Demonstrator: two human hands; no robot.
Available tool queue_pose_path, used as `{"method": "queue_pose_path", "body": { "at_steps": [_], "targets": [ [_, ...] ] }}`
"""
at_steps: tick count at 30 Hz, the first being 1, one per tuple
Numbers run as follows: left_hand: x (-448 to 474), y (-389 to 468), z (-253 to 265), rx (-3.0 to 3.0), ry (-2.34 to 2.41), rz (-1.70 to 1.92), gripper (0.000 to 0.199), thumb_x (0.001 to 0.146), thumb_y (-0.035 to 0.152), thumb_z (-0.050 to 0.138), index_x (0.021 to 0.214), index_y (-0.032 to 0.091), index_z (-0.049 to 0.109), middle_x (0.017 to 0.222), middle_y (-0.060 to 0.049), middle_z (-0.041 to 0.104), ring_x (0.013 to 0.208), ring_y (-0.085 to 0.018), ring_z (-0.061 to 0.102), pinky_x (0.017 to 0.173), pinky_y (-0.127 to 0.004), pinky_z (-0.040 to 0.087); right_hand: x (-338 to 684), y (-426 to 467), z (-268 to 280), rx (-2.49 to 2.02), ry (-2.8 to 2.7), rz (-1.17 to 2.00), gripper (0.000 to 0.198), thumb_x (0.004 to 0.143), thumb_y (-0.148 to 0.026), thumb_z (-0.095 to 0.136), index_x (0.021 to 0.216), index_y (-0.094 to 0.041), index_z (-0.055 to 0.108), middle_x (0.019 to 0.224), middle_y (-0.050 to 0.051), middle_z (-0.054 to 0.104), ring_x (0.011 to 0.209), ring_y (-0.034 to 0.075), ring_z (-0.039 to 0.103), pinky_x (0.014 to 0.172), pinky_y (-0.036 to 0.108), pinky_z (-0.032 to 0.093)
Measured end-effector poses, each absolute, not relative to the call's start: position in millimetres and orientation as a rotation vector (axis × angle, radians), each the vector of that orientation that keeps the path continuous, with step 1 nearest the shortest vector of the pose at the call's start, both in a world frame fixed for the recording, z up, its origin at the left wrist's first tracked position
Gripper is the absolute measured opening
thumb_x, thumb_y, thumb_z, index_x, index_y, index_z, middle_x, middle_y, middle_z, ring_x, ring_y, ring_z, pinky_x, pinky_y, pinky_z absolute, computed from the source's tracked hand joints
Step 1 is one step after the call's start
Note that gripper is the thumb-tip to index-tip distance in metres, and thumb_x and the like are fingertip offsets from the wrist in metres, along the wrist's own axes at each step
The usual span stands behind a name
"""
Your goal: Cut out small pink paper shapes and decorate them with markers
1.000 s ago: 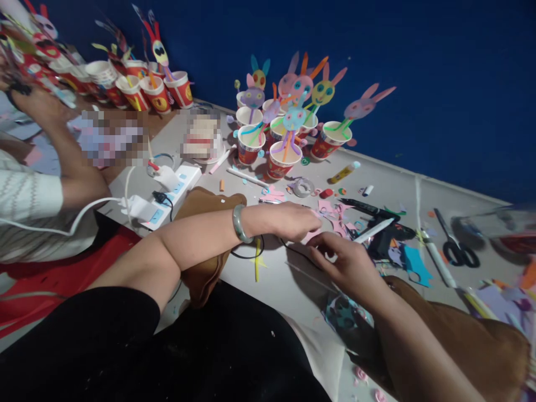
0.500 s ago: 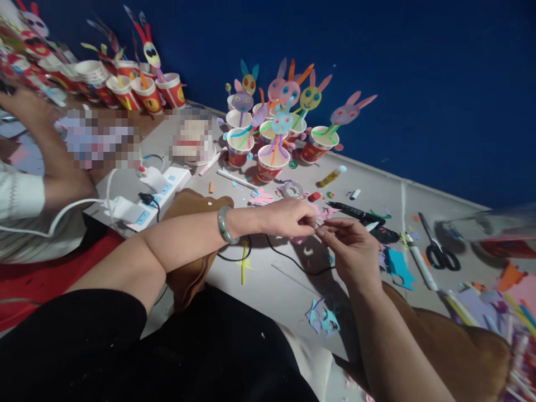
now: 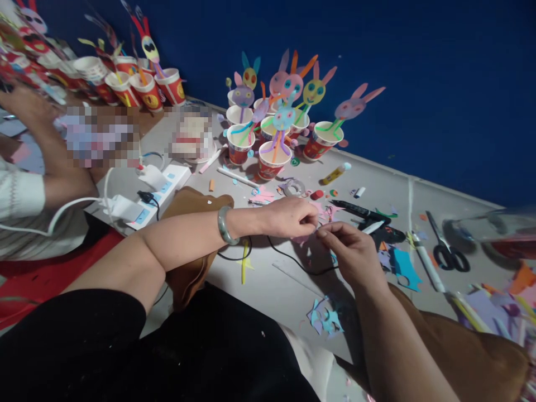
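My left hand [image 3: 291,216], with a jade-coloured bangle [image 3: 227,225] on its wrist, is closed, its fingertips curled toward the right hand. Thumb and index finger of my right hand [image 3: 349,244] pinch together just beside it. Whatever lies between the two hands is too small to make out. Pink paper scraps [image 3: 324,212] lie behind the hands, and a black glue gun [image 3: 387,233] rests to the right. Below them on the table are a thin grey strip [image 3: 297,278] and cut blue paper [image 3: 324,318].
Paper cups with bunny-faced figures [image 3: 274,162] stand at the back. Scissors [image 3: 446,245], a white marker [image 3: 427,262] and a tape roll [image 3: 293,187] lie about. A power strip [image 3: 165,192] is at left, near another person's arm [image 3: 62,151]. Brown cloth [image 3: 464,340] lies at lower right.
The view has shifted slightly, so things at the right sit a little farther right. Both hands keep nearly the same pose, with fingertips close together.
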State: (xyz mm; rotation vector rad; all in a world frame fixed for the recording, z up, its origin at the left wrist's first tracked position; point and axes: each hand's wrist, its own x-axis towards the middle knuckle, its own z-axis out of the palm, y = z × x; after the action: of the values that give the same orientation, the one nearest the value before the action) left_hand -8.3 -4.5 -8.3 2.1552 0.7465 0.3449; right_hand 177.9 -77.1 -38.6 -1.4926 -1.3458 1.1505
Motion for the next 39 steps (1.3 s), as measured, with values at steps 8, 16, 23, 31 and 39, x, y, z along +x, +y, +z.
{"method": "queue_pose_path", "body": {
  "at_steps": [8, 16, 23, 31, 39],
  "targets": [
    [-11, -21, -8, 2.51, 0.762, 0.08, 0.026, 0.09, 0.024, 0.047, 0.077, 0.014, 0.068, 0.072, -0.007, 0.066, 0.063, -0.014, 0.054, 0.058, -0.028, 0.034, 193, -70, -40, -1.57, -1.442, 1.137, 0.024, 0.077, -0.043, 0.073, 0.076, -0.02, 0.066, 0.056, -0.003, 0.055, 0.049, 0.01, 0.048, 0.046, 0.022, 0.038],
    [-10, -68, -10, 2.781, 0.586, -0.165, 0.037, 0.083, 0.002, 0.037, 0.102, 0.009, 0.069, 0.097, -0.016, 0.067, 0.076, -0.018, 0.059, 0.056, -0.029, 0.039, 196, -58, -47, -1.664, -1.773, 1.087, 0.022, 0.078, -0.039, 0.068, 0.069, -0.02, 0.069, 0.064, 0.003, 0.068, 0.058, 0.016, 0.058, 0.052, 0.027, 0.044],
    [-9, -77, 0, 2.897, 0.683, -0.433, 0.039, 0.085, 0.008, 0.042, 0.114, 0.003, 0.067, 0.124, -0.028, 0.056, 0.082, -0.021, 0.06, 0.056, -0.027, 0.045, 198, -53, -52, -1.726, -1.792, 1.114, 0.025, 0.078, -0.042, 0.065, 0.069, -0.018, 0.067, 0.066, 0.004, 0.07, 0.058, 0.016, 0.058, 0.054, 0.027, 0.044],
    [-5, -80, -6, 2.902, 0.756, -0.499, 0.043, 0.087, 0.008, 0.042, 0.124, 0.005, 0.063, 0.134, -0.029, 0.05, 0.091, -0.022, 0.063, 0.059, -0.025, 0.049, 194, -51, -53, -1.752, -1.807, 1.133, 0.029, 0.076, -0.045, 0.064, 0.066, -0.018, 0.066, 0.066, 0.004, 0.069, 0.061, 0.016, 0.058, 0.056, 0.026, 0.044],
    [-4, -83, -9, 2.887, 0.784, -0.488, 0.044, 0.095, 0.021, 0.041, 0.13, 0.004, 0.06, 0.145, -0.032, 0.04, 0.092, -0.024, 0.064, 0.057, -0.027, 0.05, 192, -52, -55, -1.835, -1.854, 1.06, 0.027, 0.076, -0.043, 0.061, 0.068, -0.018, 0.068, 0.066, 0.005, 0.069, 0.06, 0.017, 0.058, 0.057, 0.028, 0.043]
  ]
}}
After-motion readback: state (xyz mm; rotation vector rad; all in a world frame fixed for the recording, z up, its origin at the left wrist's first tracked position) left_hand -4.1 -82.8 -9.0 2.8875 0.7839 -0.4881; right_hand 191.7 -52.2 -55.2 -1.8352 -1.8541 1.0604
